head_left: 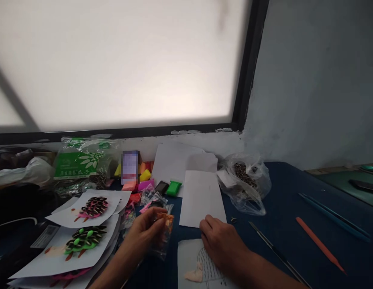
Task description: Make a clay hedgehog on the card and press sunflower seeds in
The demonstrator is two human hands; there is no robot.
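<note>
My left hand is closed on a small clear plastic packet with orange-brown material inside, held above the blue tabletop. To the right, my right hand has its fingers curled together over the top of a paper with a drawing. Whether those fingers grip anything is hidden. The drawing shows a rounded body with short dark marks, and pale clay covers its front part. Just above, a blank white sheet reaches under or beside my right fingertips.
Finished seed pictures are stacked at left. Colored clay packs and a green seed bag stand behind them. At right are a clear bag of seeds, a metal tool, an orange tool and blue tweezers.
</note>
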